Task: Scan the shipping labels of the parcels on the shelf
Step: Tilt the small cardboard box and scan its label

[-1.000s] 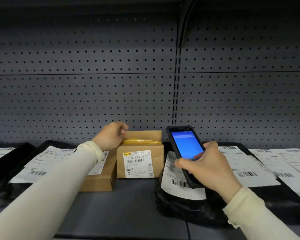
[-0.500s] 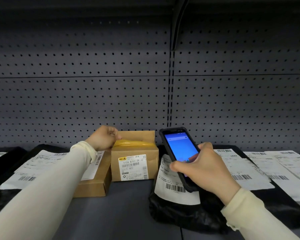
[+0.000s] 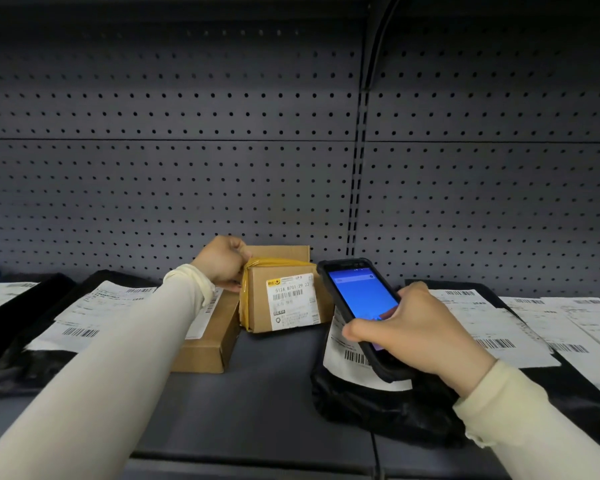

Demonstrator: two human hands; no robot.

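Left hand (image 3: 222, 261) curled over the top rear corner of the small box (image 3: 281, 292), fingers and thumb gripping it, apparently tipping or turning it so the label (image 3: 291, 301) faces forward toward the scanner (image 3: 361, 317). Right hand (image 3: 416, 334) wrapped around the scanner, thumb resting low on the lit blue screen, likely ready to trigger a read. Scanner held just right of the box, nearly touching its side, long axis running from the right palm up and away toward the back wall, top end angled slightly left toward the box, screen tilted up for reading. Box sitting just below the left hand on the shelf (image 3: 257, 393), slightly skewed, label side facing the viewer, barcode lines roughly level. Flat box (image 3: 205, 337) lying under the left wrist, long axis running front to back. Black bag (image 3: 378, 407) with its own label beneath the right hand, more labelled bags spread further right and left, seemingly waiting their turn.
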